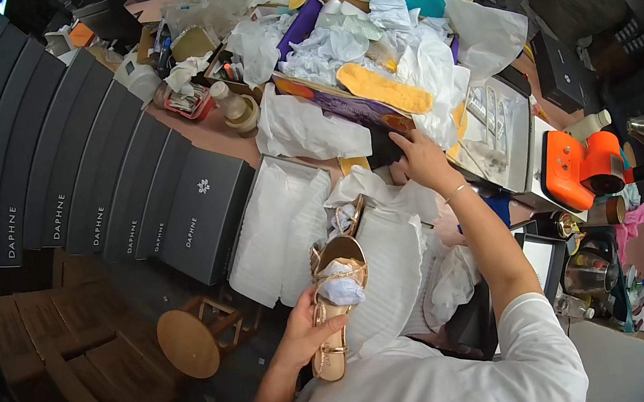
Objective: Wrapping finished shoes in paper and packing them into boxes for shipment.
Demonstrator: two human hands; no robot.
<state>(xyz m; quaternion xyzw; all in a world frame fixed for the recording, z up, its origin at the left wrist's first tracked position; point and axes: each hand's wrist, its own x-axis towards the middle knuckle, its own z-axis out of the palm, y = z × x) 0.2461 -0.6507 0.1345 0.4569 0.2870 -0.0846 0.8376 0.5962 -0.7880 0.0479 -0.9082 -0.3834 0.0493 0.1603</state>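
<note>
My left hand (312,332) is closed round the sole of a gold strappy sandal (330,315), close to my body. White crumpled paper (341,282) fills the sandal's straps. Just beyond it, a second gold sandal (348,219), also stuffed with paper, lies on white wrapping sheets (387,253). My right hand (420,159) reaches forward to a dark, soft-looking piece (385,147) beside the purple carton. Its fingers are bent at that piece's edge; what they grip is partly hidden.
Dark grey shoe boxes (203,205) stand in a row at the left. A carton (342,108) full of crumpled paper and a yellow insole (384,87) is ahead. An orange device (565,171) sits at the right. A round wooden stool (188,343) and brown cartons (51,325) are lower left.
</note>
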